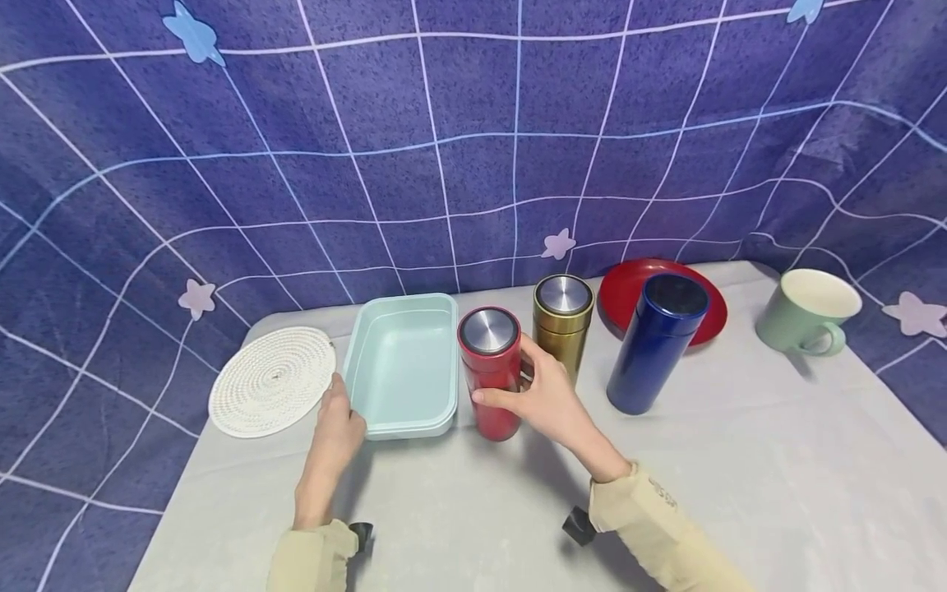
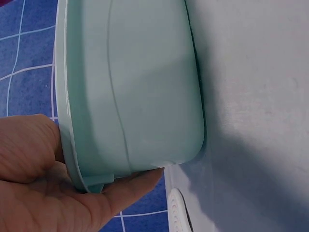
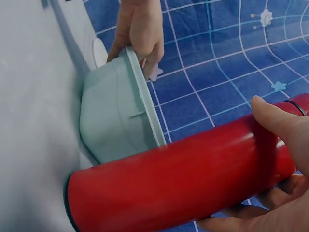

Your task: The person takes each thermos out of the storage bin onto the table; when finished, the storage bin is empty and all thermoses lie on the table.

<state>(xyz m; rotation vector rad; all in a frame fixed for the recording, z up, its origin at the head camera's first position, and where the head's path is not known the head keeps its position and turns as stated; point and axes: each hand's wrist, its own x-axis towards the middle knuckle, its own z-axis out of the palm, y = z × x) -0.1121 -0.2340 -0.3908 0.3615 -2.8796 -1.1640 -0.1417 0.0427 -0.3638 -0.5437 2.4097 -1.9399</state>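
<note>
My left hand (image 1: 336, 432) grips the left side of a mint-green plastic tub (image 1: 403, 431). In the left wrist view the thumb and fingers wrap the corner of the tub's rim (image 2: 66, 96). Just right of the tub, my right hand (image 1: 551, 403) holds a red thermos (image 1: 497, 374) with a steel-topped lid, thumb in front and fingers around its far side. The thermos is upright, its base (image 3: 72, 200) at the table surface in the right wrist view; whether it touches is hard to tell. Nothing lies inside the tub.
A gold thermos (image 1: 565, 329) stands right behind my right hand. Further right are a blue thermos (image 1: 654, 349), a red plate (image 1: 706, 325) and a green mug (image 1: 795, 321). A white woven mat (image 1: 270, 382) lies left of the tub. A blue patterned cloth (image 1: 473, 164) hangs behind the table.
</note>
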